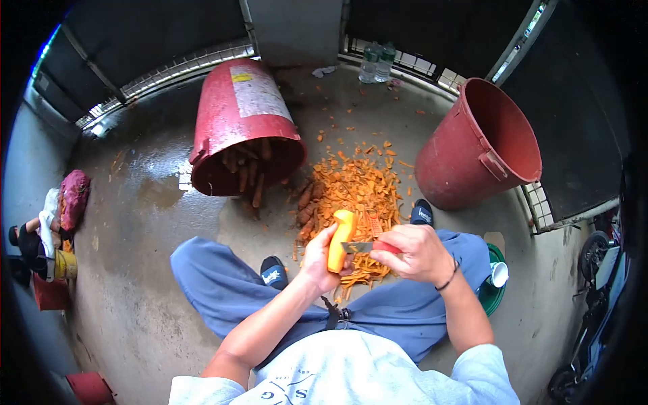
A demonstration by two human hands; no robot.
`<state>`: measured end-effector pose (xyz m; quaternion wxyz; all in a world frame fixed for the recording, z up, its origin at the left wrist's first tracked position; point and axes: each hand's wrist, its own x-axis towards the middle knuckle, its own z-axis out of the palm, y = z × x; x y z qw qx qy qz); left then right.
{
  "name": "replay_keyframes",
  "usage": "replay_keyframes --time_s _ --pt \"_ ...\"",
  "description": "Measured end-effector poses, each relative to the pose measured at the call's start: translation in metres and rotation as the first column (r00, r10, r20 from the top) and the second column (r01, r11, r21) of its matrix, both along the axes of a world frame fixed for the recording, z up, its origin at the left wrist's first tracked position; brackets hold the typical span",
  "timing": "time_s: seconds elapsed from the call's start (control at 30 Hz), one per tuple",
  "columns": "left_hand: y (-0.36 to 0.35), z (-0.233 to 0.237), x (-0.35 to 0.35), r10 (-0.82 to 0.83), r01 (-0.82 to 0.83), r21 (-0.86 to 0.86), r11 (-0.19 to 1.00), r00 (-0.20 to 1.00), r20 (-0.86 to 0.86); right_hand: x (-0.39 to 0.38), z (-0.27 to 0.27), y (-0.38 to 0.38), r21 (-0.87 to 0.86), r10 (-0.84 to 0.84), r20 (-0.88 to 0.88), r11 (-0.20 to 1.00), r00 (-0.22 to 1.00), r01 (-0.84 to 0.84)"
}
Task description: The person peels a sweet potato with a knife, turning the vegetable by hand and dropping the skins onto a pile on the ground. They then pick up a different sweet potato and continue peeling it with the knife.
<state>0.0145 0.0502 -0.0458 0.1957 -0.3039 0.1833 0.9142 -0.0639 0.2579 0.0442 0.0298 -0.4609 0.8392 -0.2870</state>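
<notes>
My left hand [318,260] is wrapped round a smooth, peeled yellow-orange root vegetable [343,233], held upright over the peelings. In my right hand [420,251] is a red-handled knife [356,247], its grey blade lying across the vegetable's side. Below both hands, a heap of orange peelings [358,185] spreads over the floor between my legs. Several brownish-orange unpeeled roots [307,209] lie along the heap's left side. A red bucket [223,121] lies tipped toward me, with long brownish roots [253,172] in its mouth and spilling out.
Another red bucket [453,155] leans at the right. Two clear bottles [376,63] stand by the far wall. Beside my right knee is a green basin [496,297] with a white cup [499,274]. A pink sack [74,198] and yellow container [65,264] are at far left.
</notes>
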Motion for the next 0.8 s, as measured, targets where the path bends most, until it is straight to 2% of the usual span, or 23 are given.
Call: replay_keyframes --time_s 0.07,0.13,0.17,0.27,0.43,0.53,0.7,0.8 --pt "-0.003 0.000 -0.008 0.004 -0.004 -0.002 1.000 1.000 0.008 -0.020 -0.006 -0.014 0.002 0.060 0.015 0.998 0.998 -0.060" --pt "-0.007 -0.006 -0.011 0.047 -0.048 0.021 0.999 0.997 0.055 -0.035 -0.013 -0.028 0.104 0.156 -0.005 0.982 0.988 -0.155" --pt "-0.008 -0.012 -0.010 0.043 -0.043 0.014 0.999 0.999 0.000 -0.040 -0.018 -0.035 0.126 0.147 -0.001 0.981 0.989 -0.146" --pt "-0.011 -0.017 -0.009 0.075 -0.075 0.052 0.996 0.997 0.011 -0.053 -0.027 -0.045 0.096 0.159 0.060 0.982 0.986 -0.164" --pt "-0.014 -0.027 -0.007 0.071 -0.072 0.050 0.996 0.997 0.015 -0.053 -0.034 -0.046 0.136 0.123 0.217 0.979 0.968 -0.155" --pt "-0.013 -0.027 -0.007 0.095 -0.096 0.021 0.995 0.995 0.024 -0.044 -0.042 -0.047 0.107 0.103 0.246 0.985 0.964 -0.133" --pt "-0.005 -0.034 -0.004 0.105 -0.105 -0.002 0.994 0.994 0.021 -0.039 -0.044 -0.040 0.119 0.070 0.252 0.988 0.965 -0.103" --pt "0.000 -0.038 0.000 0.115 -0.115 0.022 0.993 0.993 0.010 -0.035 -0.042 -0.034 0.097 0.007 0.199 0.995 0.980 -0.027"
